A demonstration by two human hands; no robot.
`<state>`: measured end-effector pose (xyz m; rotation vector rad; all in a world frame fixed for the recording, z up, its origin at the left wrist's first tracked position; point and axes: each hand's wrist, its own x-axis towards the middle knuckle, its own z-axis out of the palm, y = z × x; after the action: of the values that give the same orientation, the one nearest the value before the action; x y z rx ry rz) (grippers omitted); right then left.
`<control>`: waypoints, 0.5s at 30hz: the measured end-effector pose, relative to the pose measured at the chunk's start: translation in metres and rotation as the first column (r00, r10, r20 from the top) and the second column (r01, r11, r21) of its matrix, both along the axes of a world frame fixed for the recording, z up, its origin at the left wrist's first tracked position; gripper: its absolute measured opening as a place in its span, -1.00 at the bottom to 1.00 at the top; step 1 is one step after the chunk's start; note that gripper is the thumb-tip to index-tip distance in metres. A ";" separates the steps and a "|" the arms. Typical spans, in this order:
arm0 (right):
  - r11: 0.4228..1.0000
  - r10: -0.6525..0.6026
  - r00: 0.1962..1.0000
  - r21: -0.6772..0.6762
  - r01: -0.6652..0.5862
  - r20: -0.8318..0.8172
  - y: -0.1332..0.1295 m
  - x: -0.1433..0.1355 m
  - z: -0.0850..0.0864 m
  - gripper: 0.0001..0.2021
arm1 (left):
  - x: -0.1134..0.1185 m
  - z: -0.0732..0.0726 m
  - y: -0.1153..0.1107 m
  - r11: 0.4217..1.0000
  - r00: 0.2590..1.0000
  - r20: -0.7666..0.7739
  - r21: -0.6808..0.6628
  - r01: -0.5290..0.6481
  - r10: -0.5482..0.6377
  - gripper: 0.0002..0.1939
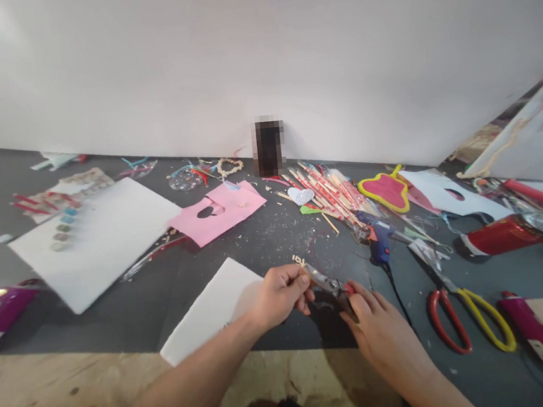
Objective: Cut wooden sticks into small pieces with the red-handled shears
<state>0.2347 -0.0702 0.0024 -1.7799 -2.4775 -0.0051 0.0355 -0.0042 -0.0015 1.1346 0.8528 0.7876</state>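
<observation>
My right hand [379, 324] is wrapped round the red-handled pliers [324, 281], whose metal jaws point up and left. Close to those jaws, my left hand [279, 294] is closed in a pinch. Whatever lies between its fingertips is too small to make out. Just beyond the jaws are several short wooden bits [299, 260] on the dark tabletop. A white board [215, 316] lies partly under my left forearm.
Scissors [445, 296], a blue glue gun [379, 235] and a red can [502, 235] lie to the right. Patterned sticks [320, 190], pink felt [216, 218] and crumbs are farther back. At left is a large white board [99, 244]; a white partition [169, 67] stands behind.
</observation>
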 end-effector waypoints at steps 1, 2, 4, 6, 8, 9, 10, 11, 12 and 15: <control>1.000 -0.008 0.998 -0.007 0.007 -0.058 0.000 0.000 -0.001 -0.78 | 0.000 0.000 0.000 1.000 1.000 -0.006 0.002 0.002 -0.002 -0.61; 1.000 -0.020 0.993 -0.023 0.017 -0.113 0.001 0.000 -0.001 -0.69 | -0.001 0.000 0.000 1.000 1.000 -0.008 0.003 0.006 -0.006 -0.61; 0.998 -0.039 0.982 -0.062 0.028 -0.183 0.002 0.001 -0.001 -0.50 | -0.001 0.000 0.000 1.000 1.000 -0.009 0.008 0.013 -0.013 -0.61; 0.995 -0.045 0.981 -0.100 0.026 -0.187 0.003 0.001 0.000 -0.45 | -0.002 0.000 0.000 1.000 1.000 -0.016 0.013 0.016 -0.016 -0.62; 0.993 -0.038 0.986 -0.117 0.019 -0.160 0.003 0.001 0.001 -0.49 | -0.002 0.000 -0.001 1.000 0.999 -0.028 0.012 0.018 -0.018 -0.62; 0.993 -0.038 0.989 -0.114 0.021 -0.145 0.004 0.001 0.001 -0.51 | -0.001 0.001 -0.001 1.000 0.999 -0.032 0.011 0.019 -0.019 -0.61; 0.994 -0.038 0.991 -0.110 0.023 -0.131 0.004 0.001 0.002 -0.53 | -0.001 0.001 -0.001 1.000 0.999 -0.035 0.009 0.020 -0.020 -0.61; 0.994 -0.036 0.992 -0.105 0.023 -0.121 0.004 0.001 0.003 -0.54 | -0.001 0.002 -0.001 1.000 0.999 -0.035 0.006 0.020 -0.020 -0.61; 0.995 -0.031 0.993 -0.100 0.020 -0.113 0.004 0.001 0.003 -0.55 | 0.000 0.002 -0.001 1.000 0.999 -0.030 0.000 0.018 -0.018 -0.61; 0.995 -0.019 0.995 -0.095 0.010 -0.097 0.005 0.000 0.005 -0.57 | 0.000 0.002 -0.001 1.000 1.000 -0.008 -0.029 0.006 -0.006 -0.61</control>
<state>0.2351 -0.0649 0.0074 -1.7878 -2.4338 0.1960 0.0358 -0.0050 0.0006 1.1152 0.8645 0.7637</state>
